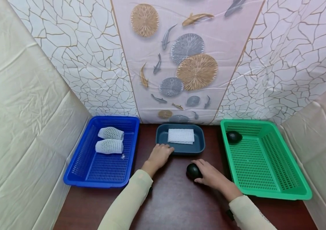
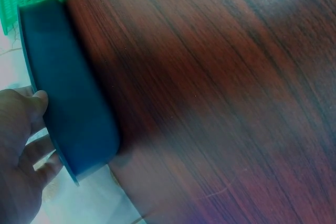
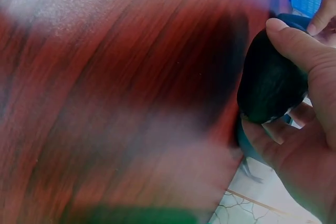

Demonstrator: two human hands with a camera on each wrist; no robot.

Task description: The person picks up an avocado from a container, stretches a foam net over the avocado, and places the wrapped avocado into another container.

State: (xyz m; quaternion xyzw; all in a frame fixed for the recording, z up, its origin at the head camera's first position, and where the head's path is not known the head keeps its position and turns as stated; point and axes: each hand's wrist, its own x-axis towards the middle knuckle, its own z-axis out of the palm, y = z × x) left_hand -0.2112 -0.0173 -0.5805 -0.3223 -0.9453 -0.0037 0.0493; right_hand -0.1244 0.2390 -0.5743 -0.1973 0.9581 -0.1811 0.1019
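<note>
My right hand (image 1: 210,174) grips a dark avocado (image 1: 193,171), held above the table in front of the tray. In the right wrist view the thumb lies over one side of the avocado (image 3: 270,80) and the fingers curl under the other. The near left edge of a dark blue-grey tray (image 1: 186,152) is pinched by my left hand (image 1: 160,156). Its thumb presses the tray's outer wall (image 2: 73,93) in the left wrist view, with fingers at the rim. Inside the tray lies a folded white foam net (image 1: 181,136).
To the left, a blue basket (image 1: 102,184) holds two white net-covered pieces (image 1: 109,146). A green basket (image 1: 278,193) on the right contains another dark avocado (image 1: 234,137). Behind the brown table (image 1: 174,204) hangs a patterned cloth (image 1: 163,108).
</note>
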